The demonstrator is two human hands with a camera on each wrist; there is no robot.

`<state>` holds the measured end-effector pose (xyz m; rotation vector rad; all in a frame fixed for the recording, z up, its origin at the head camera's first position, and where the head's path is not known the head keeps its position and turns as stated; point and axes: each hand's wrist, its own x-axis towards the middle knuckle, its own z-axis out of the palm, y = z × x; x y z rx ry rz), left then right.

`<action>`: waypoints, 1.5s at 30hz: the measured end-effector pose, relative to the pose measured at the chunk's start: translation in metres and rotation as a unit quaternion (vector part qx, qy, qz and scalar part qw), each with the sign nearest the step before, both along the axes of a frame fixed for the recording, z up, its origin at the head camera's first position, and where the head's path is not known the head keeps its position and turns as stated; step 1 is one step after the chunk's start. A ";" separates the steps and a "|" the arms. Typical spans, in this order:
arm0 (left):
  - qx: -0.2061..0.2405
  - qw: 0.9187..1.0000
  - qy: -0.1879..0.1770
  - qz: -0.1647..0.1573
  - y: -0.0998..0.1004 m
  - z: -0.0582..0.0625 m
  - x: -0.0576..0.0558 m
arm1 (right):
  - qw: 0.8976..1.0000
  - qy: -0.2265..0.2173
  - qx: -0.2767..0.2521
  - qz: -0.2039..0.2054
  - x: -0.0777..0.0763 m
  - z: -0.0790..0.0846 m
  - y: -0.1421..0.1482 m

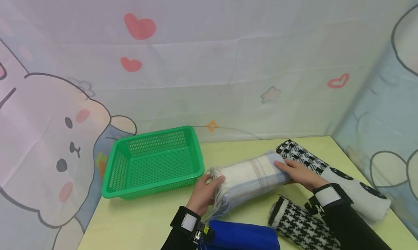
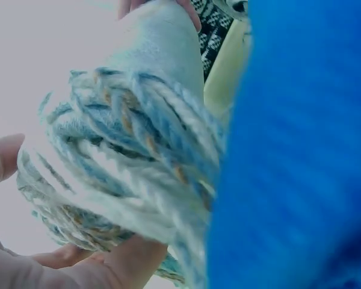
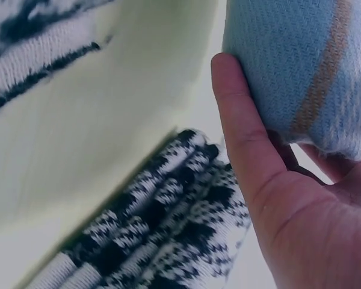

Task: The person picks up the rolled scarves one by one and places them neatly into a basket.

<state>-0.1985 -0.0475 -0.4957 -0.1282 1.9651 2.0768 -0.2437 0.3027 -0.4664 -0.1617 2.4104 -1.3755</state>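
Note:
A folded white and light-blue plaid scarf [image 1: 249,179] with tan stripes lies at a slant between both hands, close over the table. At its fringed end, my left hand [image 1: 204,193] grips it with thumb and fingers spread around the end. The twisted fringe [image 2: 126,162] hangs loose in the left wrist view. My right hand [image 1: 302,174] holds the opposite, fringeless end, thumb on top. In the right wrist view a finger [image 3: 243,132] lies along the scarf's blue side, while others pass beneath it, partly hidden.
Left of the scarf stands a green plastic basket [image 1: 153,186] with nothing in it. Near the front edge lie a folded blue cloth [image 1: 245,233] and a black-and-white houndstooth scarf [image 1: 303,224]. Another black-and-white folded piece [image 1: 354,192] lies at right. A printed curtain [image 1: 228,79] backs the table.

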 end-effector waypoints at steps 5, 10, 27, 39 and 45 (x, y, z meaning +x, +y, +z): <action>0.010 1.000 0.011 -0.003 0.002 0.008 0.001 | 1.000 0.012 0.015 -0.008 0.003 0.009 0.005; 0.019 0.999 0.025 -0.014 0.003 0.017 0.001 | 0.999 0.031 0.026 -0.011 0.005 0.016 0.009; -0.017 0.997 0.062 -0.032 -0.027 0.057 -0.006 | 0.995 0.093 0.023 -0.011 0.004 0.038 -0.016; -0.038 0.997 0.071 -0.020 -0.054 0.063 -0.021 | 0.994 0.110 -0.010 -0.020 -0.004 0.040 -0.045; -0.038 0.997 0.067 -0.009 -0.067 0.069 -0.022 | 0.993 0.119 -0.017 -0.017 -0.008 0.041 -0.062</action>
